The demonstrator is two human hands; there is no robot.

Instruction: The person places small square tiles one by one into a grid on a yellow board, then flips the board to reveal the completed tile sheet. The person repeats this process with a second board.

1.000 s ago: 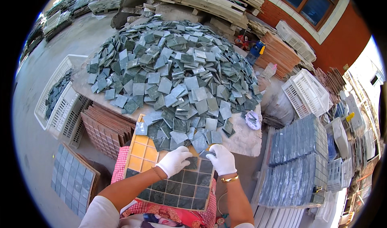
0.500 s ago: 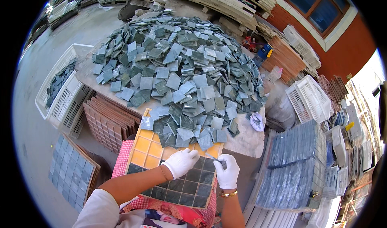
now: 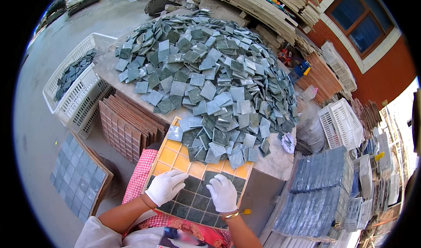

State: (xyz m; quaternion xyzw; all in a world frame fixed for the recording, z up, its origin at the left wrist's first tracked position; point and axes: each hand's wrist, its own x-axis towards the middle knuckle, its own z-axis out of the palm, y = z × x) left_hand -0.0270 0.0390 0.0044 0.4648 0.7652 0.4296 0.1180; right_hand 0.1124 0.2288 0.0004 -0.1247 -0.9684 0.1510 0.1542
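A yellow grid tray (image 3: 174,154) rests tilted on my lap, its nearer cells filled with dark green-grey stone tiles (image 3: 184,198). My left hand (image 3: 165,188), in a white glove, lies over the tray's left part, fingers loosely stretched rightward across the tiles. My right hand (image 3: 222,193), also gloved, hovers at the right part, its thumb and fingers apart beside a tile (image 3: 212,176) in the upper filled row. Neither hand visibly holds a tile. Loose square tiles (image 3: 206,90) are heaped on the table beyond, spilling over the tray's far end.
Left of me stand a white crate of tiles (image 3: 72,94), a stack of brown grid trays (image 3: 125,127) and a tiled panel (image 3: 79,175). At right are wrapped tile stacks (image 3: 313,191) and a white basket (image 3: 341,123). A crumpled white cloth (image 3: 287,143) lies on the table's right edge.
The tile that was in my right hand's fingers is no longer held; both hands have drawn apart and lower over the tray. The view has shifted slightly.
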